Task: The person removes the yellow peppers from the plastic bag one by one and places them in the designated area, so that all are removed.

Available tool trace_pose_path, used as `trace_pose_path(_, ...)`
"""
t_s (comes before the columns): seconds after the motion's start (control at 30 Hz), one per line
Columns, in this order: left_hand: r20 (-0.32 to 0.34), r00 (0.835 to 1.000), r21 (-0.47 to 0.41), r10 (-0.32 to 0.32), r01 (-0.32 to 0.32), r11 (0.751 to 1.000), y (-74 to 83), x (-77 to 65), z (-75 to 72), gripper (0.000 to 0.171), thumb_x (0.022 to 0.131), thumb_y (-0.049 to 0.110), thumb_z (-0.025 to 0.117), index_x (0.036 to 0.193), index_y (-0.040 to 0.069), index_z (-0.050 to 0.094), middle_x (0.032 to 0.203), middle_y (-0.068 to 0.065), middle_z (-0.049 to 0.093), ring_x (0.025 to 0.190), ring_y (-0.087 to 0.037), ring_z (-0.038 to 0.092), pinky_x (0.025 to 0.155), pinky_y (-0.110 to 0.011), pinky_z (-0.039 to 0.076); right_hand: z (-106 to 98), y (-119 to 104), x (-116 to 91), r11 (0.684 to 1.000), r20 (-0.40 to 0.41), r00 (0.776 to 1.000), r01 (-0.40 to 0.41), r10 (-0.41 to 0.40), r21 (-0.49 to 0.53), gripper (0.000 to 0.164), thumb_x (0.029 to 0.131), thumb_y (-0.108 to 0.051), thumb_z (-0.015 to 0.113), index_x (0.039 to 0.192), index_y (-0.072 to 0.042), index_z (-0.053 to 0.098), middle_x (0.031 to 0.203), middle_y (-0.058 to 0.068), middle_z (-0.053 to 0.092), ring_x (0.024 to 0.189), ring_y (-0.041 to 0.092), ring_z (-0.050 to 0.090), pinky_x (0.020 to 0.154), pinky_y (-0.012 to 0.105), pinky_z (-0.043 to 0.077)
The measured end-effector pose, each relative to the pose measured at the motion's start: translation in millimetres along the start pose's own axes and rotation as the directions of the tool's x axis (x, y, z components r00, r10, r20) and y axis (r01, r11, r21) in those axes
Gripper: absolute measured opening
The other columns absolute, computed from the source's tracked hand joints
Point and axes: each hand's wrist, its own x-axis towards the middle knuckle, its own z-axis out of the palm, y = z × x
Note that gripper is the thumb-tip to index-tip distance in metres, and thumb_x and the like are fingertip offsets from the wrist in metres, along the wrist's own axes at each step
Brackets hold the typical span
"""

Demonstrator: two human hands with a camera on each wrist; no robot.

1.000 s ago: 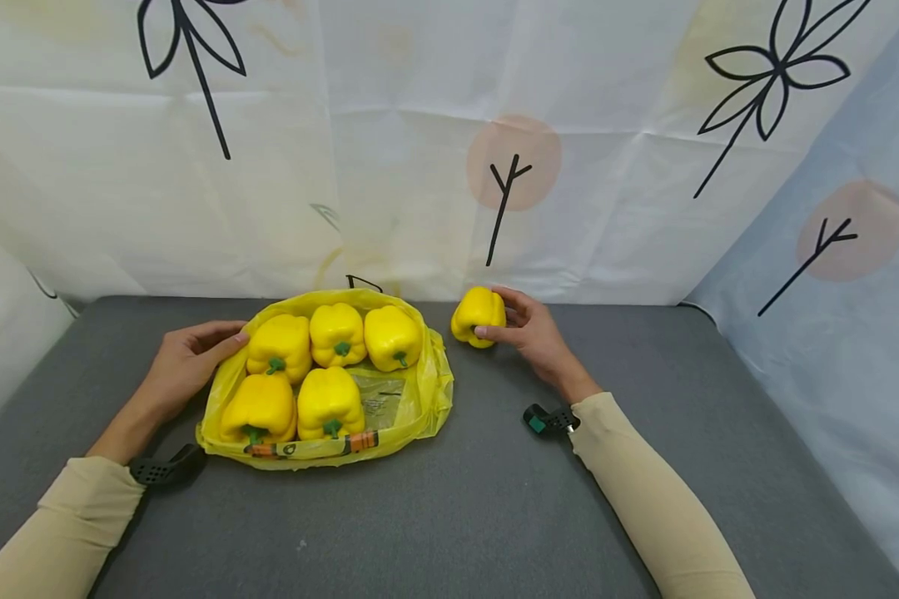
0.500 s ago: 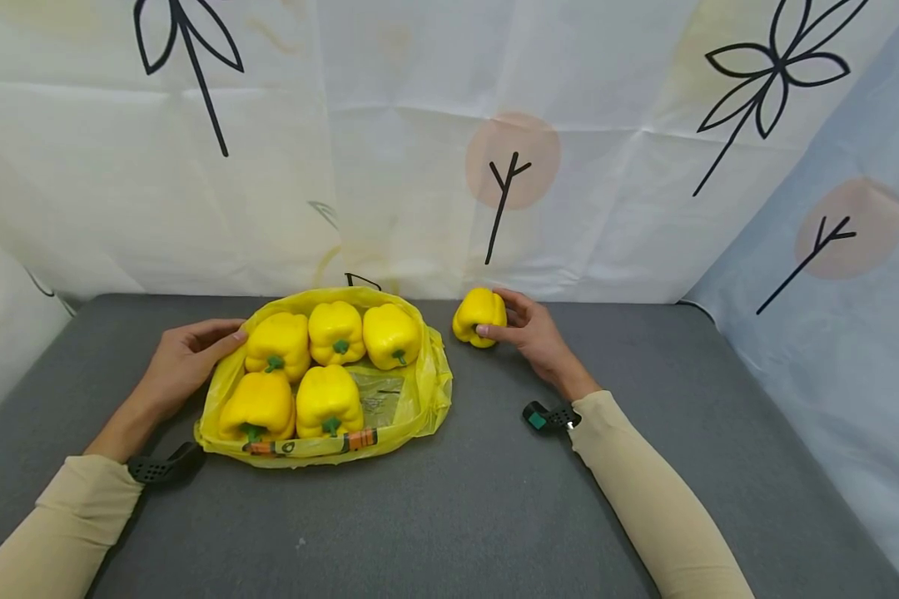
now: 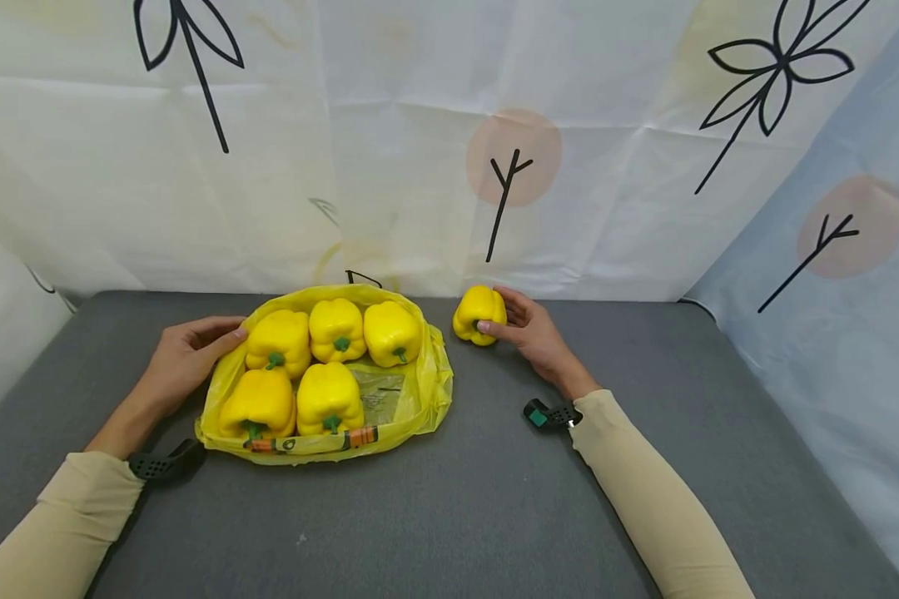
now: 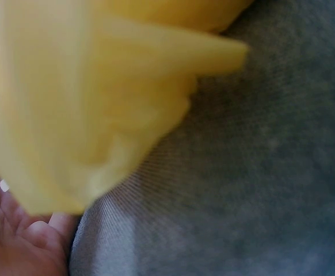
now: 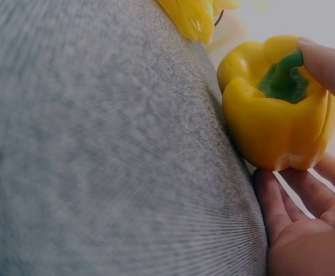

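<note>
A yellow plastic bag (image 3: 430, 399) with its rim rolled down lies on the grey table, several yellow bell peppers (image 3: 330, 398) inside it. At the bag's left rim my left hand (image 3: 183, 366) pinches the plastic, thumb along the edge. The left wrist view shows the bag's side (image 4: 92, 115) close up, hiding most of that hand's fingers. To the right of the bag, my right hand (image 3: 532, 333) holds another yellow bell pepper (image 5: 271, 121), thumb near its green stem and fingers around its far side. This pepper is right at the table surface.
The grey table (image 3: 412, 532) extends in front of the bag and to the right. Behind it hangs a pale printed cloth (image 3: 404, 183), with another cloth sheet (image 3: 831, 349) along the right side. A bare bag floor patch shows at the bag's front right.
Both hands, the bag and the peppers stay essentially in place. Only the head view shifts very slightly.
</note>
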Motion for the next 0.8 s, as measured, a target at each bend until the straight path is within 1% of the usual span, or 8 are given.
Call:
trace_pose_path(0.43, 0.001, 1.000, 0.001, -0.003, 0.003, 1.000, -0.2, 0.2, -0.4, 0.049, 0.105, 0.032, 0.060, 0.139, -0.004, 0.058, 0.109, 0.027, 0.062, 0.094, 0.004, 0.063, 0.075, -0.014, 0.054, 0.9, 1.1, -0.5, 0.999, 0.004, 1.000, -0.011, 0.011, -0.038, 0.077, 0.096, -0.021, 0.074, 0.161, -0.017, 0.031, 0.158, 0.008, 0.041, 0.140, 0.029, 0.043, 0.113, 0.047, 0.039)
trace_pose_path(0.7, 0.002, 1.000, 0.000, -0.003, 0.003, 1.000, -0.3, 0.3, -0.5, 0.049, 0.105, 0.032, 0.060, 0.139, -0.004, 0.058, 0.110, 0.026, 0.062, 0.093, 0.003, 0.063, 0.074, -0.015, 0.055, 1.7, 0.8, -0.6, 0.999, 0.007, 1.000, -0.003, 0.003, -0.051, 0.078, 0.097, -0.022, 0.073, 0.161, -0.015, 0.029, 0.157, 0.010, 0.041, 0.140, 0.030, 0.044, 0.113, 0.048, 0.039)
trace_pose_path(0.8, 0.002, 1.000, -0.003, -0.002, 0.002, 1.000, -0.3, 0.3, -0.1, 0.049, 0.105, 0.032, 0.060, 0.139, -0.003, 0.059, 0.110, 0.026, 0.063, 0.093, 0.003, 0.064, 0.074, -0.015, 0.055, 1.3, 0.5, -1.3, 0.998, 0.012, 1.000, -0.001, 0.001, -0.055, 0.077, 0.097, -0.021, 0.073, 0.161, -0.012, 0.030, 0.156, 0.012, 0.042, 0.138, 0.031, 0.045, 0.112, 0.049, 0.039)
